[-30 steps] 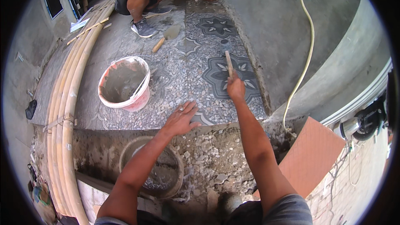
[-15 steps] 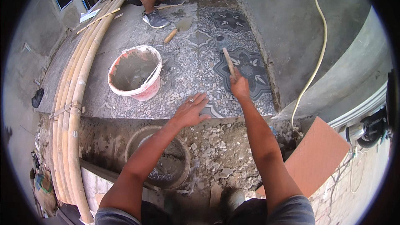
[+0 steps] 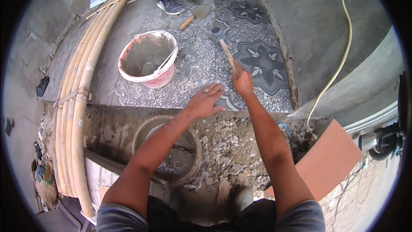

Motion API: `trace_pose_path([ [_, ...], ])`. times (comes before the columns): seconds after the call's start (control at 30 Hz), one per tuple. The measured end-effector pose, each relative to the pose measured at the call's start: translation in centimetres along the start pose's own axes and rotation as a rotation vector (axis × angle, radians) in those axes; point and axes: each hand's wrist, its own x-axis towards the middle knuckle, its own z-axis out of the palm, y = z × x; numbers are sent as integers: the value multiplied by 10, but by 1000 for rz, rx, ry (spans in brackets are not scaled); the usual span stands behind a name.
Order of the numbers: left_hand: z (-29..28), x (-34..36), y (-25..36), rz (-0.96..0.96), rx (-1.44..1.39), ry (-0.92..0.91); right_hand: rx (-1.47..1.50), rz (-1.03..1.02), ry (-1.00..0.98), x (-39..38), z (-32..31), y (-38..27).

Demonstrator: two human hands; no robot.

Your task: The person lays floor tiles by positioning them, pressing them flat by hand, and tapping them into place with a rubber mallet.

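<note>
Right grip (image 3: 243, 81) around partly hidden mallet (image 3: 227, 53)

Upon inspection of everything in view, no text, label, brand, number or sign is found that can be read with any certainty.

Tiles (image 3: 265, 63), rubble (image 3: 225, 146) and mortar (image 3: 148, 56) show a building site.

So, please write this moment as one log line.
left hand: open, on floor tiles | right hand: gripping mallet | bucket: on tiles, grey mix inside | trowel: on tiles
</note>
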Motion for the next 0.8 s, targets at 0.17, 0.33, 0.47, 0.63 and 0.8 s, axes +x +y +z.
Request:
trace_pose_path([
  [0.17,-3,-5,6,-5,-12,-15,4,45,-73,-4,-3,-2],
  [0.33,-7,-1,5,-13,-25,-84,-15,43,-45,-8,-12,24],
  [0.47,-24,4,-11,-57,-119,-251,-78,124,-75,-3,-40,36],
  [0.63,-28,8,-15,-78,-140,-312,-138,106,-57,-5,-53,39],
  [0.8,-31,7,-15,-32,-133,-372,-172,110,-277,-4,-56,40],
])
